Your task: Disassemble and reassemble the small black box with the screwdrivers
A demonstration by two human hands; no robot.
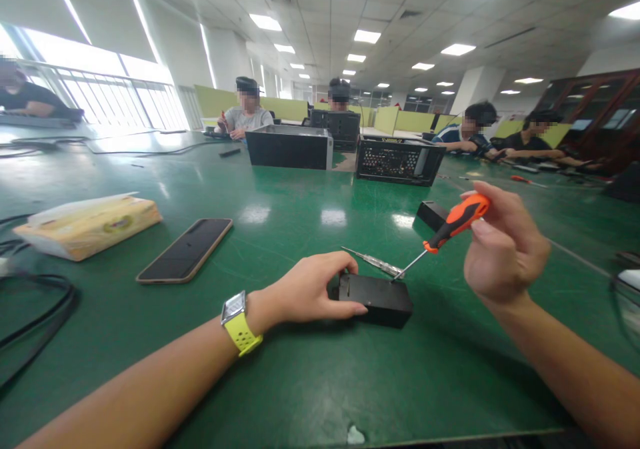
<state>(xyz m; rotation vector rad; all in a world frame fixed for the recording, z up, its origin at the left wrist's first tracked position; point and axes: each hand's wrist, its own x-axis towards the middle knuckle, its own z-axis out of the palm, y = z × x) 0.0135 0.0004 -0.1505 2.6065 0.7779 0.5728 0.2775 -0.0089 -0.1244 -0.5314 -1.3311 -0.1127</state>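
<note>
Left grip masks end of black rectangular box

Left of the right grip, its orange-and-black screwdriver partly covers a small black block. Well left of the left grip, black cables run off the view's edge.

Bright room, and the tabletop throws it right back!
White daylight pours through the window, blown out at the left, while lit ceiling panels lay pale patches of glare on the glossy green table. Nearer, a soft shadow darkens the green beside the right forearm. The left hand and black box read fairly clear; toward the edges, the wide view stretches and softens (that cabinet leans hard!), and blocky pixels mask faces farther off.
</note>
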